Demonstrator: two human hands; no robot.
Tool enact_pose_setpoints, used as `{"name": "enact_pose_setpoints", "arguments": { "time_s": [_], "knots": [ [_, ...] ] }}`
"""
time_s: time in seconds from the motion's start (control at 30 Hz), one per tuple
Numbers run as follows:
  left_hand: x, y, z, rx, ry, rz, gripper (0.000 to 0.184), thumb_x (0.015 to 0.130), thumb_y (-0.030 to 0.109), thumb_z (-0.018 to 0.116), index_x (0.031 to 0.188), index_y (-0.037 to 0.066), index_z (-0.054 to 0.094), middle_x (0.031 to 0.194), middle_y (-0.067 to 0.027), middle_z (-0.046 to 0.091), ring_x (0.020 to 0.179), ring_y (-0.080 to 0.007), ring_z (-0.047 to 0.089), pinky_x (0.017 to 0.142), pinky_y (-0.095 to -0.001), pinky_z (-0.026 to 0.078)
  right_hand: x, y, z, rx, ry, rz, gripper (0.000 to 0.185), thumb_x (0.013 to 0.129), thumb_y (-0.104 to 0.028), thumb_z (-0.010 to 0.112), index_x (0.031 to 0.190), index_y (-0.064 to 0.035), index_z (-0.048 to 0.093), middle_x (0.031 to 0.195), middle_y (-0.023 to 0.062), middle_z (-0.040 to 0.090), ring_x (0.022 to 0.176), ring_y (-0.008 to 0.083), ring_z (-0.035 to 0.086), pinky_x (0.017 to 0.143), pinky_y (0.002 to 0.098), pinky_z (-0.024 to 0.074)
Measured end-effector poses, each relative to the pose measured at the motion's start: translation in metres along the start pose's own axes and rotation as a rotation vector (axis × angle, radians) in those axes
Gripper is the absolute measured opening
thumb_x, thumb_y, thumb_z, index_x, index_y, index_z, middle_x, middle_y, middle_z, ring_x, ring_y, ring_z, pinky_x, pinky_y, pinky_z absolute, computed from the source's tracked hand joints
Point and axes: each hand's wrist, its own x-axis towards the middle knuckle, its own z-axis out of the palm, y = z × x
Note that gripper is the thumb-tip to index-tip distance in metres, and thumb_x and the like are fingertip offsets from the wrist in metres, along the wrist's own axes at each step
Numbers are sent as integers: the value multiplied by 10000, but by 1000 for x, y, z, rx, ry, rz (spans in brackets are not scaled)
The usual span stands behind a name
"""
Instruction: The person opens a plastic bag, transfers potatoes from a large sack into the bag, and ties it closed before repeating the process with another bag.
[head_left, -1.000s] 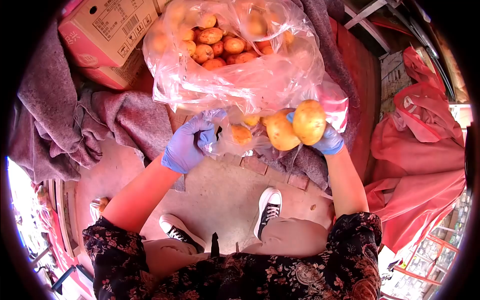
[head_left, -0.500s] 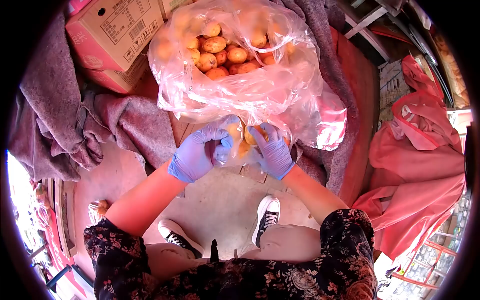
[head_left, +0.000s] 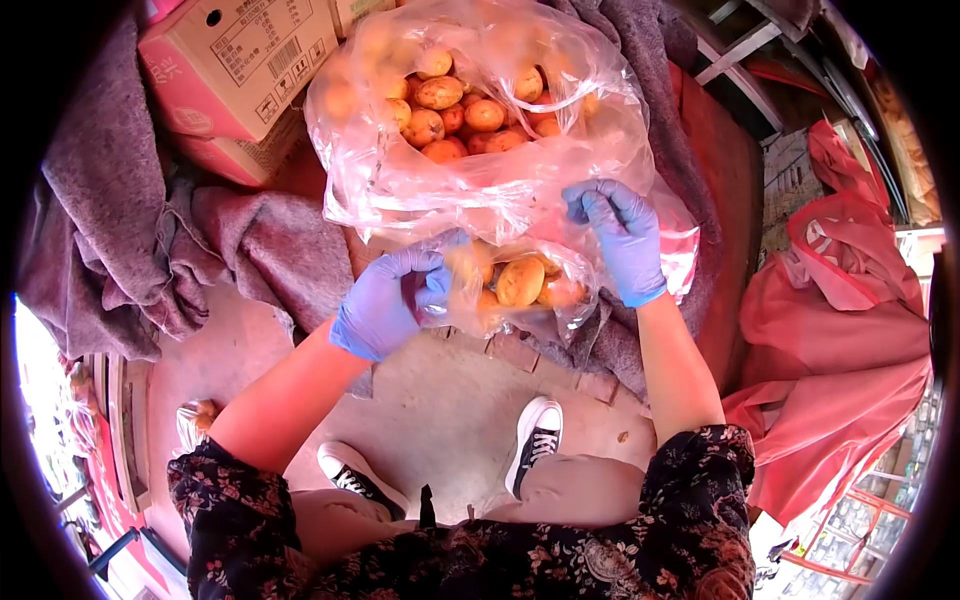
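My left hand [head_left: 388, 300], in a blue glove, grips the left edge of a small clear plastic bag [head_left: 572, 318]. Several yellow-orange round fruits or potatoes [head_left: 520, 282] lie inside that bag. My right hand [head_left: 622, 235], also gloved, is raised to the upper right of the small bag, in front of the big bag's lower right edge. Its fingers are curled, and I see nothing in them. Beyond both hands a large clear bag [head_left: 430, 190] gapes open, with many of the same orange pieces [head_left: 485, 115] in it.
Cardboard boxes [head_left: 235, 70] stand at the upper left. Purple-grey blankets [head_left: 270, 235] drape at the left and behind the large bag. A red cloth [head_left: 840, 300] hangs at the right. Near my left elbow a small bag [head_left: 196, 422] rests on the floor [head_left: 430, 390].
The pieces that my right hand held a second ago have left it. That hand went to the small bag, then moved up and right. The small bag now looks fuller.
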Motion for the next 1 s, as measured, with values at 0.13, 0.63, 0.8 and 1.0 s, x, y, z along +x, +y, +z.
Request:
{"name": "enact_pose_setpoints", "arguments": {
  "time_s": [0.13,0.63,0.8,1.0],
  "knots": [
    [7,2,-11,-4,-21,2,371,846,177,455,1206,89,458,626,48,380,525,-73,338,488,-216,259,72,-18,37,17,-94,-98,141,862,-83,534,932,5,620,846,83,651,752,123,602,694,233,479],
    [14,20,-27,-68,6,-12,389,823,125,482,1200,34,449,628,21,425,508,-80,341,482,-202,280,186,65,91,-814,-96,-238,483,782,-206,569,1234,-138,411,1152,225,511,1026,377,527,852,394,431],
    [16,20,-35,-101,-10,-24,398,826,131,471,1210,28,443,620,24,414,507,-77,332,480,-201,267,212,54,124,-1442,-351,-253,327,801,-195,512,1124,-154,495,1070,221,553,970,341,573,792,439,454],
    [14,15,-30,-32,-37,-13,418,819,126,471,1225,35,430,633,23,419,507,-76,330,477,-203,249,206,29,106,-1177,-477,-228,336,762,-143,542,1095,-101,541,1003,224,593,927,340,590,766,378,480]
  ]
}}
